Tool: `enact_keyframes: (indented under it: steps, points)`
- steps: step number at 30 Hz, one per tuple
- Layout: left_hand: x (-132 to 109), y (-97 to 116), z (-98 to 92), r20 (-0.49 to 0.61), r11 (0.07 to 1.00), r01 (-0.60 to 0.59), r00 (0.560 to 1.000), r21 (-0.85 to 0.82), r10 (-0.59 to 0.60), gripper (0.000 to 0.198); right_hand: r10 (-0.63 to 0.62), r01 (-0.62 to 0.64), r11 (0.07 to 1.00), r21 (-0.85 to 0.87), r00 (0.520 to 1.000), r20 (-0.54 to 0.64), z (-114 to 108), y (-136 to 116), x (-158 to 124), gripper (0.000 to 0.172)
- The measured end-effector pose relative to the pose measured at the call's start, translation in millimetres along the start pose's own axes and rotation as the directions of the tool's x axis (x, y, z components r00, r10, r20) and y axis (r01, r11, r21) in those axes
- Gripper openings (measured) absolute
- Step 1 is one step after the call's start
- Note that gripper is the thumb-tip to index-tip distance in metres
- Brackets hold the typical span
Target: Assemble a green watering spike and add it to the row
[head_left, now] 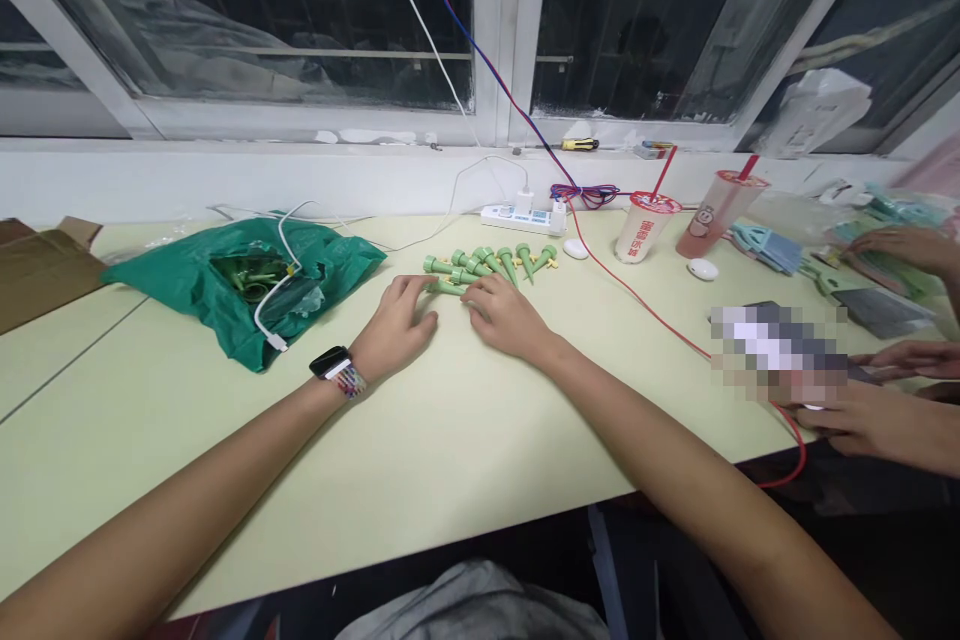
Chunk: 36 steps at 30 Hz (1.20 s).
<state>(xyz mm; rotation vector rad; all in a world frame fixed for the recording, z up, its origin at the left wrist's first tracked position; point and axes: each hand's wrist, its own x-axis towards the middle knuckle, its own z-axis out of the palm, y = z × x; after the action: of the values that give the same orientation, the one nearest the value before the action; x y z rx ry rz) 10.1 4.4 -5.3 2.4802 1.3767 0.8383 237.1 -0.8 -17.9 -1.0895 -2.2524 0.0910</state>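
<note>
Pale table (450, 440) under dark windows (300, 10) — left hand (394, 325), right hand (506, 315) spread flat, touching green spikes (487, 265).

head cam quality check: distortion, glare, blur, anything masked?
Head view: wide-angle bowing bends the window frame; the glass is dark, with faint reflections; even indoor light, soft shadows under left hand and right hand; green spikes sharp; a pixelated patch masks something at right.

A small assembly workshop: long worktable (450, 440) under windows (300, 10), power strip (523, 216), heaped green plastic parts (491, 265).
</note>
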Motion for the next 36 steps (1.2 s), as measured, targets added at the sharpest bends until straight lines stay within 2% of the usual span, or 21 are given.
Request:
enact_keyframes:
  steps: [5,7,10,12,14,19,22,36]
  points:
    - [-1,1,-1.6,-0.026,1.0,-0.007,1.0,-0.019,0.006,0.048,-0.008,0.006,1.0,-0.03,0.999,-0.049,-1,-2,0,0.021]
    - [-1,1,-2.8,-0.101,0.999,0.044,0.994,0.009,-0.043,0.035,0.035,-0.041,0.996,-0.078,0.997,-0.068,-4,-5,1,0.019]
    - [0,2,-6.1,-0.2,0.992,0.121,0.974,0.045,-0.11,0.009,0.194,-0.202,0.969,-0.141,0.978,-0.072,-8,-10,2,0.02]
    - [0,4,-8.6,-0.165,0.991,0.132,0.978,0.019,-0.127,0.016,0.283,-0.284,0.946,-0.155,0.959,-0.029,-11,-12,2,0.027]
    - [-1,7,-10.2,-0.114,0.991,0.133,0.984,-0.01,-0.134,0.025,0.321,-0.311,0.935,-0.169,0.946,0.041,-12,-12,2,0.032]
    - [-3,13,-8.5,-0.008,0.995,0.093,0.996,-0.018,-0.093,0.033,0.313,-0.274,0.935,-0.224,0.935,0.165,-9,-8,2,0.033]
    - [-3,14,-7.2,0.048,0.994,0.088,0.995,-0.07,-0.085,0.03,0.304,-0.259,0.936,-0.24,0.937,0.173,-8,-8,2,0.033]
    - [-4,18,-8.7,0.083,0.996,0.074,0.994,-0.041,-0.071,0.031,0.297,-0.243,0.936,-0.255,0.933,0.203,-12,-8,1,0.034]
